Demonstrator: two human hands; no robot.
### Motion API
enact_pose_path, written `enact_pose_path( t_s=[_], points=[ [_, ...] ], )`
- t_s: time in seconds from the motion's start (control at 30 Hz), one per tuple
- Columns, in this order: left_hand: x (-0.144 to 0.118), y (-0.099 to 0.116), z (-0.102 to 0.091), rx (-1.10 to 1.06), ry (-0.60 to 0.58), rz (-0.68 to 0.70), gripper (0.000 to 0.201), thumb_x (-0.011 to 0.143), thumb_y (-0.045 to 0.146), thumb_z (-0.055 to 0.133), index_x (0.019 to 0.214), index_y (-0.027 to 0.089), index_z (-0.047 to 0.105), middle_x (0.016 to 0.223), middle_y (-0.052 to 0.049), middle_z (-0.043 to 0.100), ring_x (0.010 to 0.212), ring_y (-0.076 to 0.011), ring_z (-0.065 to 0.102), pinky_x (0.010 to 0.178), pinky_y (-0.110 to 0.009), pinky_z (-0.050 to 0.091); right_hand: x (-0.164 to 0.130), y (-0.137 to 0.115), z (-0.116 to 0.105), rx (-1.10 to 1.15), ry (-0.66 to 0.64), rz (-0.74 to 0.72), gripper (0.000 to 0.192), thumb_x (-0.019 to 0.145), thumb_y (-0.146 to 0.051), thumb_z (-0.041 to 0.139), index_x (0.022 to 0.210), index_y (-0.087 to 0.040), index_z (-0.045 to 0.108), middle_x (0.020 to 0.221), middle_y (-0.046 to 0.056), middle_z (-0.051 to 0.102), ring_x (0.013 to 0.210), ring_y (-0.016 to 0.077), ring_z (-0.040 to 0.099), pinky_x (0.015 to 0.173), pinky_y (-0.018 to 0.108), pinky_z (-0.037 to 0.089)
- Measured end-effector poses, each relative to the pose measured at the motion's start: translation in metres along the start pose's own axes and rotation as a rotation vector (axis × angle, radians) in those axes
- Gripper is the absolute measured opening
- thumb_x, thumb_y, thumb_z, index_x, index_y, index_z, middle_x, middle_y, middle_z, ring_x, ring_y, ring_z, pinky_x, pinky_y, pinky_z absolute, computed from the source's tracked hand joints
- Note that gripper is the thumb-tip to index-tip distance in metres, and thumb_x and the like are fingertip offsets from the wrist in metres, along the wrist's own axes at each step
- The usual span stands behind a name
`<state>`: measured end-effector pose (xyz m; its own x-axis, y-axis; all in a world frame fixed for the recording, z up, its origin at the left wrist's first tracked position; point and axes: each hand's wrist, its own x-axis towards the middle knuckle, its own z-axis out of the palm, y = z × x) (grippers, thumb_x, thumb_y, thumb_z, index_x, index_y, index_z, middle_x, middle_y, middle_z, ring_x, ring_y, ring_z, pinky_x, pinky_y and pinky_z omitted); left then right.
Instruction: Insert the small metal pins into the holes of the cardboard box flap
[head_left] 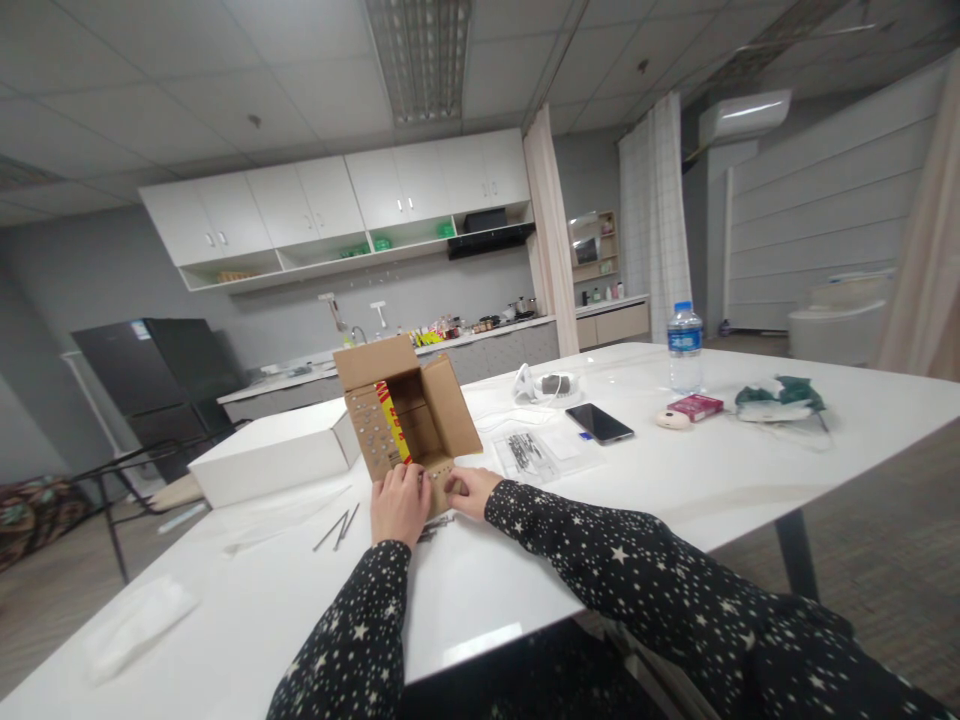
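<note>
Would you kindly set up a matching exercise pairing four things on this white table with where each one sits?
Things:
1. cardboard box
2. water bottle
3. phone
4. white box

Places:
A. lying flat, dark screen up, near the table's middle
B. standing upright toward the far right edge
C. left of the cardboard box, lid closed
D. open, tipped on its side, with both hands at its near edge

Pairs: 1-D, 2-B, 3-A, 4-C. The left hand and right hand both rest against the cardboard box.

Cardboard box (405,415) right of white box (274,452)
</note>
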<state>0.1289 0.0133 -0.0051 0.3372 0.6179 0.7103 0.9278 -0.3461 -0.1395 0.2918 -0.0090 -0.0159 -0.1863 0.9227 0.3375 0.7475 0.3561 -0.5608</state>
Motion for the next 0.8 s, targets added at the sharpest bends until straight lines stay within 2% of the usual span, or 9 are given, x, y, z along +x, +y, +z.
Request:
enact_pose_path(
  t_s=[0.33,0.47,0.6,0.8],
  points=[
    [0.001,-0.0036,0.0062,-0.157,0.105,0.074,0.031,0.091,0.027,0.029,0.106,0.016,0.054,0.09,-0.007,0.067,0.083,-0.0176,0.06,0.077,-0.032,0.036,-0.0007,-0.0014,-0.0021,0.018,-0.017,-0.004,0.024,0.071,-0.028,0.055,0.093,-0.022,0.063,0.066,-0.003,0.06,0.059,0.011,0.052,0.056,0.022,0.037],
    [0.0009,-0.004,0.0068,-0.164,0.143,0.122,0.03,0.09,0.023,0.031,0.11,0.017,0.053,0.097,-0.008,0.065,0.09,-0.0189,0.058,0.077,-0.032,0.037,0.0006,-0.0007,-0.0014,0.019,-0.021,0.001,0.024,0.071,-0.029,0.055,0.092,-0.022,0.063,0.065,-0.002,0.059,0.059,0.0114,0.051,0.056,0.022,0.037],
    [0.0002,-0.0025,0.0035,-0.153,0.07,0.178,0.03,0.088,0.019,0.032,0.111,0.018,0.052,0.099,-0.008,0.061,0.092,-0.0191,0.056,0.077,-0.032,0.037,0.0012,0.0001,-0.0001,0.023,-0.014,0.0,0.024,0.071,-0.028,0.056,0.093,-0.022,0.063,0.064,-0.003,0.059,0.059,0.0116,0.052,0.056,0.021,0.037],
    [0.0,0.0013,-0.0029,-0.176,-0.069,0.251,0.025,0.083,0.016,0.039,0.103,0.02,0.054,0.096,-0.006,0.06,0.093,-0.0187,0.053,0.077,-0.031,0.038,0.0022,0.0027,0.0026,0.009,0.0,-0.02,0.025,0.071,-0.027,0.055,0.095,-0.023,0.062,0.066,-0.003,0.06,0.061,0.0117,0.054,0.056,0.021,0.038]
  ],
)
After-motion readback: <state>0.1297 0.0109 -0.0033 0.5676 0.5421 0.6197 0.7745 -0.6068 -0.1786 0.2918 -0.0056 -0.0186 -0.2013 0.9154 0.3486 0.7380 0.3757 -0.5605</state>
